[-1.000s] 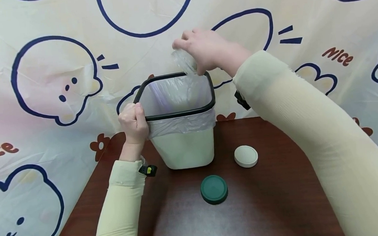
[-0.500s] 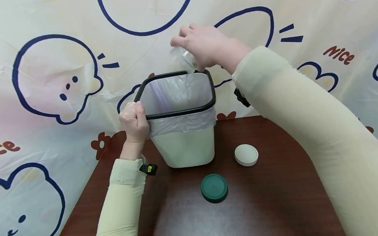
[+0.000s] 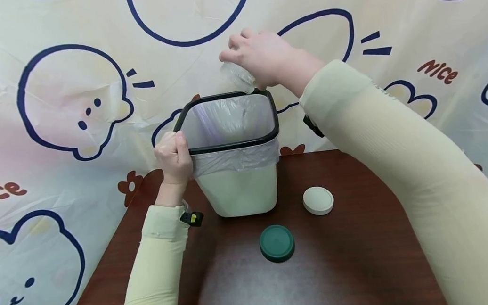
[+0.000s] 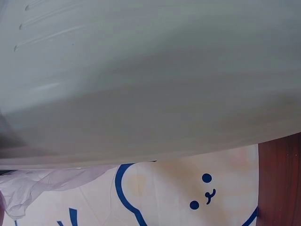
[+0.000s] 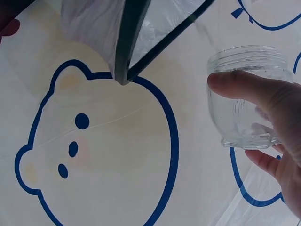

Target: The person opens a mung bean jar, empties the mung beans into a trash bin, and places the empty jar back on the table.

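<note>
A pale bin [image 3: 238,195] stands on the table, lined with a translucent bag [image 3: 238,157] under its black rim [image 3: 233,147]. On the rim's left side my left hand [image 3: 174,157] grips, thumb on top; the left wrist view shows the bin's wall [image 4: 155,94] but not the fingers. Above the far edge of the bin, my right hand [image 3: 265,59] holds a clear glass jar [image 3: 237,76], tilted with its mouth toward the bin. The right wrist view has the jar [image 5: 225,113] between thumb and fingers, uncapped, with no contents discernible.
In front of the bin lies a green lid [image 3: 277,243] on the dark brown table [image 3: 345,268]. A white lid [image 3: 317,200] lies to the bin's right. A printed cloth [image 3: 82,22] hangs close behind the table.
The right hand has risen very slightly with the jar, whose tilt has shifted a little. The left hand, bin and lids keep their places, apart from a small shift of the whole view.
</note>
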`<control>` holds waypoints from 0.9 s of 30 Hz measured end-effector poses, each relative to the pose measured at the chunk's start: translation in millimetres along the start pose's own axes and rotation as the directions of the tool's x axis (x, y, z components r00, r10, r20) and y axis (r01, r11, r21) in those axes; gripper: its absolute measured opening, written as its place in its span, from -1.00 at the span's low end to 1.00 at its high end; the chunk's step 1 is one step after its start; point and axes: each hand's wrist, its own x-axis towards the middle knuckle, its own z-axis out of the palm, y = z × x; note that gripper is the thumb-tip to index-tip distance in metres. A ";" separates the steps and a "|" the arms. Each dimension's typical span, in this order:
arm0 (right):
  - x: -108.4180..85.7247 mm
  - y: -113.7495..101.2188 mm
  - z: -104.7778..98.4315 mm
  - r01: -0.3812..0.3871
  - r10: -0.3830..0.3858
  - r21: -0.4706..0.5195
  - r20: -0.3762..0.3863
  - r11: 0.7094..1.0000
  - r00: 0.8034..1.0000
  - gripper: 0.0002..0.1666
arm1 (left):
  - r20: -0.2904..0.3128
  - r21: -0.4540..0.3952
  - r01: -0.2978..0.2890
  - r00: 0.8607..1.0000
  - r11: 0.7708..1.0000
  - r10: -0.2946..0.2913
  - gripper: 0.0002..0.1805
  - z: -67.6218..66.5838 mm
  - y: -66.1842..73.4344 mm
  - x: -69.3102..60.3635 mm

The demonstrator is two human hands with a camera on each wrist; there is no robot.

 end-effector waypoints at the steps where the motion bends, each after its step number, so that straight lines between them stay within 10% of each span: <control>1: 0.0 0.7 -0.4 -0.005 0.005 0.008 -0.010 1.000 1.000 0.00 | 0.004 0.002 0.001 1.000 1.000 -0.001 -0.49 -0.4 -0.2 0.3; 17: 0.2 1.2 -1.6 0.002 -0.005 -0.019 -0.157 1.000 0.988 -0.03 | -0.005 -0.006 0.004 1.000 1.000 -0.004 -0.49 -2.4 0.2 0.9; 27: -1.0 -2.8 7.0 0.011 -0.009 -0.030 0.065 1.000 0.998 -0.03 | -0.011 -0.008 -0.004 1.000 1.000 0.003 -0.49 0.2 2.8 0.1</control>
